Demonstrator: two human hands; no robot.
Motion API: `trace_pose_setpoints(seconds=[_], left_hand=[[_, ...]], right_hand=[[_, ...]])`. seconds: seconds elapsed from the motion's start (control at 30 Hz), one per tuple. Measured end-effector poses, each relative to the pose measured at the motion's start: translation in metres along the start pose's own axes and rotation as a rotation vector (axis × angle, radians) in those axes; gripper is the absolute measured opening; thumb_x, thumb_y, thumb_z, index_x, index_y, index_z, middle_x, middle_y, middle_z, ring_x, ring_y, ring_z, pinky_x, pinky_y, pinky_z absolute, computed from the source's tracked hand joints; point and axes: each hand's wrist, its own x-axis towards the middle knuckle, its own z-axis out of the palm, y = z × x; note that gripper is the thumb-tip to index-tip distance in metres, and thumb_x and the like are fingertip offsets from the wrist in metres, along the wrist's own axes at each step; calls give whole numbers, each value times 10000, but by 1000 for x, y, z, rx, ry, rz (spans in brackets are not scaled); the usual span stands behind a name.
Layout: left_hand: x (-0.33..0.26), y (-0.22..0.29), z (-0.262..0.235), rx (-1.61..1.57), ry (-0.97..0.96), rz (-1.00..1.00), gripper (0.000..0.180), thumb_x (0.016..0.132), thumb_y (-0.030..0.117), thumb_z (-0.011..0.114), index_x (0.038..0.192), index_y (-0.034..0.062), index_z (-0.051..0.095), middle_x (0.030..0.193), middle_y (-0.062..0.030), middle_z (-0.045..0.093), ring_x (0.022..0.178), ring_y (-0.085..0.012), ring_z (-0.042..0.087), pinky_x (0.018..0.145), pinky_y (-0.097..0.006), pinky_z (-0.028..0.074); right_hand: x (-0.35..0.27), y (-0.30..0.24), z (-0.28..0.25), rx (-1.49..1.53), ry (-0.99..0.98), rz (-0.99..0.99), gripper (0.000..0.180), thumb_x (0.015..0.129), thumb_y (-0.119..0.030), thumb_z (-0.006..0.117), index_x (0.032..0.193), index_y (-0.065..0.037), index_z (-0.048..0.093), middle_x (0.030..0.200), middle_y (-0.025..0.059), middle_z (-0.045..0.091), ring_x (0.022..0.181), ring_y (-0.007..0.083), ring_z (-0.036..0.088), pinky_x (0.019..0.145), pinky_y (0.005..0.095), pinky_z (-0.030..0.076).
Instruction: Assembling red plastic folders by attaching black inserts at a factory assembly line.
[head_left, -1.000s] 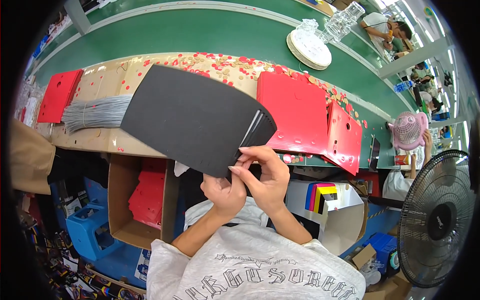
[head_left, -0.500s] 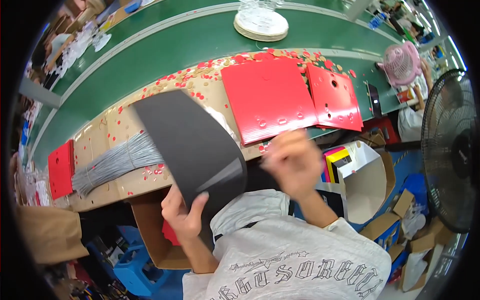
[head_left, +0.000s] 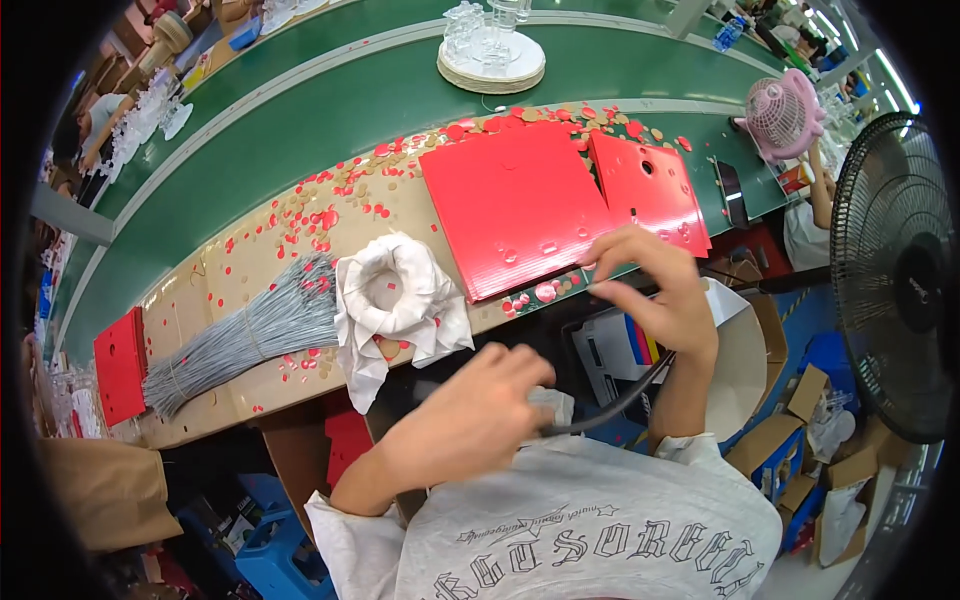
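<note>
My left hand [head_left: 485,410] is low in front of my shirt, smeared by motion, its fingers hard to make out. A dark, curved strip [head_left: 615,408] runs from beside it toward my right wrist; I cannot tell whether it is the black sheet seen edge-on. My right hand [head_left: 660,300] is at the near edge of a stack of red sheets [head_left: 515,200], thumb and forefinger apart. A smaller red stack with holes [head_left: 650,190] lies just right of it. Left of the big stack sits a ring wrapped in white cloth [head_left: 395,290].
A bundle of grey wires [head_left: 250,330] lies on the cardboard-covered bench, left of the cloth ring. Red and tan discs [head_left: 330,215] are scattered behind. A black fan [head_left: 890,280] stands at right, a pink fan [head_left: 785,115] beyond. Boxes and a blue stool [head_left: 280,550] are below.
The broad black sheet no longer shows in front of my left hand, uncovering the cloth ring. My left hand has moved right; my right hand has shifted right and up, beside the red stack.
</note>
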Motion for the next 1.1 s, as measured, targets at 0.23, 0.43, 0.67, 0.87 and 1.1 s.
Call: trace_pose_setpoints(seconds=[0.23,0.43,0.67,0.87,1.1], left_hand=[[25,-75,32,253,273,-207,286,792,106,746,1032,-42,697,1407,-241,499,1373,-420,424,1117,-490,374],[29,-88,42,261,237,-235,292,794,115,730,985,-96,667,1415,-277,485,1347,-452,443,1098,-484,392],[39,-86,55,418,231,-314,284,794,92,678,984,-115,638,1439,-303,463,1357,-433,442,1099,-489,396],[44,-80,68,485,297,-356,264,758,25,599,969,-133,618,1408,-311,465,1363,-462,426,1119,-515,389],[44,-78,72,437,315,-361,227,764,4,605,941,-136,624,1425,-324,447,1389,-479,398,1126,-548,374]], right_hand=[[0,51,18,6,-233,255,121,850,-5,706,938,10,625,918,104,703,883,246,692,822,341,530],[24,78,20,-95,-165,209,121,868,-32,700,940,21,619,898,112,689,867,239,683,803,340,526],[76,140,44,-224,-71,49,118,849,-74,720,911,-11,642,1060,123,668,1005,292,664,887,382,516],[134,190,40,-198,-188,121,129,848,-128,734,908,-24,686,925,111,703,892,270,677,823,374,530],[135,152,48,-24,-772,193,158,819,-111,780,916,-6,711,914,80,704,846,200,684,807,325,531]])
